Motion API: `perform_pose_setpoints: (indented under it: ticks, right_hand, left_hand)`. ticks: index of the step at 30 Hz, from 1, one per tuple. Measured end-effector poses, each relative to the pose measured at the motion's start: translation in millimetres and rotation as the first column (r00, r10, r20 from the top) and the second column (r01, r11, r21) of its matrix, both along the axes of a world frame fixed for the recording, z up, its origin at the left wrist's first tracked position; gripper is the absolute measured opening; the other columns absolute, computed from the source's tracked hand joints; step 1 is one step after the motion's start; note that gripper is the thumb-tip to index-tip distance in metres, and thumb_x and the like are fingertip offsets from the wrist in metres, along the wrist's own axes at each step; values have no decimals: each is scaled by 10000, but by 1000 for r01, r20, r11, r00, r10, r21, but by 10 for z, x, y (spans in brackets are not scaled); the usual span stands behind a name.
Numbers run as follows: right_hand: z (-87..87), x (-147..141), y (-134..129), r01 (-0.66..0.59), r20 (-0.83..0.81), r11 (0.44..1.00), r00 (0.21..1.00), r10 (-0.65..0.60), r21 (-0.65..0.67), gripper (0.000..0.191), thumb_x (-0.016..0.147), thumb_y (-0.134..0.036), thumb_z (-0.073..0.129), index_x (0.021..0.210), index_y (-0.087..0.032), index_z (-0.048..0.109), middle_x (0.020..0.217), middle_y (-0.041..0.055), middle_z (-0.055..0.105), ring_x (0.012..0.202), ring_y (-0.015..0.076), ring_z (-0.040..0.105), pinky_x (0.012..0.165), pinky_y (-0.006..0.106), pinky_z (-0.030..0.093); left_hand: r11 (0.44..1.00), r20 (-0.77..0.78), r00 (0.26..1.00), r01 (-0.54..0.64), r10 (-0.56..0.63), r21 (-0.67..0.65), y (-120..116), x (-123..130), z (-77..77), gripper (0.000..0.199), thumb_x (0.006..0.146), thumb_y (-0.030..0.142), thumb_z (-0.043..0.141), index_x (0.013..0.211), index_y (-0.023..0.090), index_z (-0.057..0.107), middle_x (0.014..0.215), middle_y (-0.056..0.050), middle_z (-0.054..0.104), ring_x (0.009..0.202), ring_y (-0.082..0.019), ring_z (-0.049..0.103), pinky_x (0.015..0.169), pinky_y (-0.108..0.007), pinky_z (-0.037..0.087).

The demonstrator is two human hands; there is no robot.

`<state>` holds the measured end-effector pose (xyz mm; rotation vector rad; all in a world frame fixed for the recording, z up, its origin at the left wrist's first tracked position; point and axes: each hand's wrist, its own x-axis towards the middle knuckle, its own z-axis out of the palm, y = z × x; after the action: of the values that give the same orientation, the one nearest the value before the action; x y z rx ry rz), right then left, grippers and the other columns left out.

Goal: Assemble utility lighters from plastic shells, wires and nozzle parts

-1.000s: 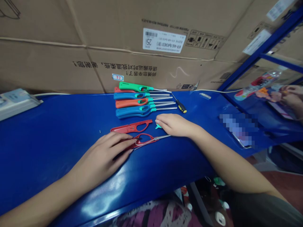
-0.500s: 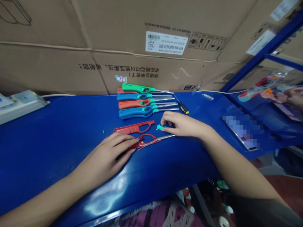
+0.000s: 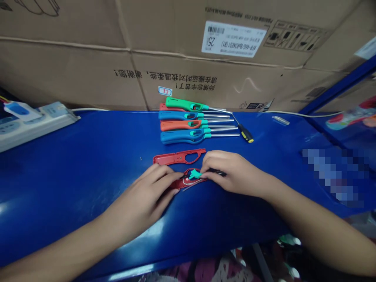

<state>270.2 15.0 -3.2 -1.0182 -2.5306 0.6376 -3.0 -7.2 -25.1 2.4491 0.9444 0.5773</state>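
My left hand (image 3: 147, 192) is closed around the handle end of a red lighter half-shell (image 3: 177, 184), holding it on the blue table. In its opening, my right hand (image 3: 235, 172) pinches a small teal trigger piece (image 3: 194, 174) between thumb and fingers. A dark, narrow part (image 3: 217, 172) shows beneath the right fingers. A pale wire and a thin rod lie along the shell's near edge. The matching red half-shell (image 3: 170, 158) rests just behind, open side up. The right hand hides the tip end of the held shell.
Several assembled lighters (image 3: 179, 136) in blue, orange, red and green lie stacked at the back, beside a black-yellow screwdriver (image 3: 245, 134). A tiny screw (image 3: 141, 158) lies left. A power strip (image 3: 38, 125) stands at far left, cardboard boxes (image 3: 170, 35) behind. A blurred phone-like object lies right.
My right hand has brought the teal trigger piece from behind the held half-shell into its opening. The left hand keeps its hold. The whole view has shifted slightly.
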Motion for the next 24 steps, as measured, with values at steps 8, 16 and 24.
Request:
perform_pose_setpoints:
  ticks: [8,16,24]
  right_hand:
    - [-125,-83,-11,-78,33,995,997,75,70,145,1017,-226,519,976,-198,655,987,42,667,891,153,613,773,279,468]
    - [-156,-114,-55,-185,192,906,974,118,380,208,1014,-216,486,938,-162,673,904,54,694,772,176,599,693,308,440]
    - [-137,-124,-54,-180,198,945,972,128,272,242,1015,-182,437,996,-182,678,956,53,707,801,160,618,729,296,462]
  left_hand:
    - [992,9,1000,-19,21,-124,-31,14,24,253,1014,190,505,1246,212,603,1088,-59,570,999,-190,547,886,-359,508]
    - [972,16,997,-68,73,-225,-28,37,40,279,968,206,565,1239,240,623,1012,-33,550,931,-182,567,855,-352,522]
    - [980,6,997,-75,78,-185,-30,26,30,260,964,217,566,1220,223,610,1050,-51,570,962,-199,576,885,-379,529]
